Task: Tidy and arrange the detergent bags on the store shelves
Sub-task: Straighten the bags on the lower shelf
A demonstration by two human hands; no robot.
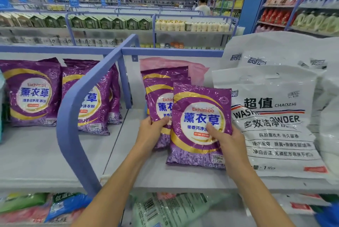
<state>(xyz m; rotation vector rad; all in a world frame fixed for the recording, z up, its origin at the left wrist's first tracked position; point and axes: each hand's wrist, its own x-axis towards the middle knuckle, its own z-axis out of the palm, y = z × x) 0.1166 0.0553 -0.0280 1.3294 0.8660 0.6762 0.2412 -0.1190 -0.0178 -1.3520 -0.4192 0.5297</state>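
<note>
At frame centre my right hand [227,144] is gripping the front purple bag [199,116], my left hand [151,132] the rear purple bag [157,102]; leaning loosely, both could be toppling forward.

Glossy, crinkled purple plastic detergent bags [200,125] at centre; a white plastic washing-powder bag [271,122], smoother, on the right; matt grey shelf [36,153] with smooth blue painted dividers [73,109].

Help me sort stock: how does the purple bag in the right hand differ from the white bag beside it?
The purple bag is small; the white bag is far larger. The purple bag is gripped by the right hand; no hand holds the white bag. Both stand on one shelf.
</note>
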